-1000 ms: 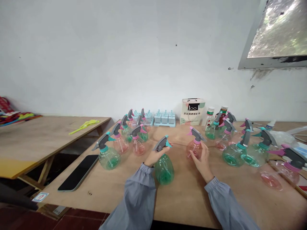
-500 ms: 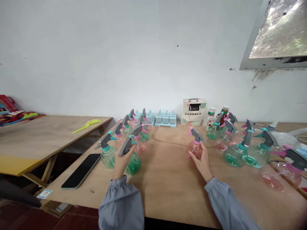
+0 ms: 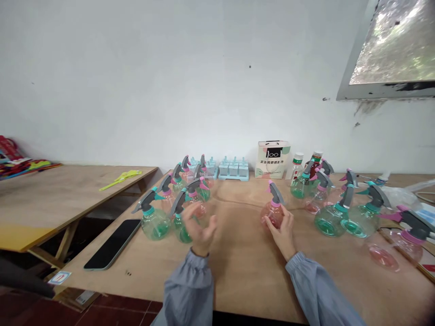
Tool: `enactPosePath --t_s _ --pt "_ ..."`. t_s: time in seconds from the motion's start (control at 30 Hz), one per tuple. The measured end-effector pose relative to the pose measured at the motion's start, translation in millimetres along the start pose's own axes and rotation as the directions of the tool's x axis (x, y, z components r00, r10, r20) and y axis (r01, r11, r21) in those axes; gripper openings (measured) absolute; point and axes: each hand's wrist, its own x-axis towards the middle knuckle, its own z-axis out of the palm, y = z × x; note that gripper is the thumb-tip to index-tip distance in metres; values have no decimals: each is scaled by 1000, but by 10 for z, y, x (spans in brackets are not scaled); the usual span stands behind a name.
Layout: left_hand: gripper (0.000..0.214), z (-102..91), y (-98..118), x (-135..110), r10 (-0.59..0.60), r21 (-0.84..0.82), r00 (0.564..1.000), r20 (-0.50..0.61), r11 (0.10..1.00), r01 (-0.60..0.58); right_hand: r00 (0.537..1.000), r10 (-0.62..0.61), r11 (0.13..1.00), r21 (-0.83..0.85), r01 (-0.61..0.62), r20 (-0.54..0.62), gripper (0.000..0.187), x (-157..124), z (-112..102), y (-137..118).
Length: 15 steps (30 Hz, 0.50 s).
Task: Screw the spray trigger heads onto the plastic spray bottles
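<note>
A pale wall is fronted by a wooden worktop, on which a paper bag is stood. Nearer than the bag, a pink spray bottle is grasped around its body by the fingers of the right hand. Left of the bag and nearer, the left hand is held with fingers released, just beside a green spray bottle.

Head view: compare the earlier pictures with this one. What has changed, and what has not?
The left hand carried a green spray bottle leftward to the group there, let go and is now open. The pink spray bottle in the right hand has turned slightly. The right hand's hold, the phone and the paper bag stayed as they were.
</note>
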Motion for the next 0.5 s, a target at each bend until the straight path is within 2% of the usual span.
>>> enactPosePath --t_s 0.03,0.07,0.1,0.13,0.2,0.23,0.3,0.37,0.43,0.47,0.5 --pt "55 171 125 -71 -8 -91 984 179 996 25 1000 0 1000 -13 0 -17 76 -37 25 -15" --pt "58 359 248 -142 -35 -170 941 338 981 98 1000 -3 1000 -22 3 -27 77 -82 54 -28" --pt "65 555 358 -209 -66 -227 882 466 955 191 999 -14 1000 -28 13 -32 76 -132 86 -39" --pt "74 747 449 -272 -125 -253 840 528 921 296 999 -33 999 -33 33 -28 73 -184 118 -50" --pt "86 1088 557 -377 -229 -234 773 592 869 437 996 -92 995 -44 93 7 66 -275 165 -71" --pt "86 1224 573 -417 -242 -244 756 609 850 468 992 -126 991 -44 127 33 64 -303 173 -81" --pt "74 1405 546 -466 -252 -257 757 603 836 484 976 -187 981 -36 192 107 62 -298 142 -94" --pt "62 1472 469 -477 -266 -258 768 582 836 484 961 -231 971 -33 239 150 60 -196 38 -75" --pt "57 1446 378 -454 -295 -241 767 570 832 499 971 -233 967 -91 236 49 58 -11 -131 7" --pt "54 1409 334 -431 -320 -235 764 560 823 517 976 -212 969 -146 201 -59 58 98 -232 80" --pt "52 1362 293 -401 -348 -232 761 548 810 538 960 -189 968 -204 147 -205 61 207 -336 172"
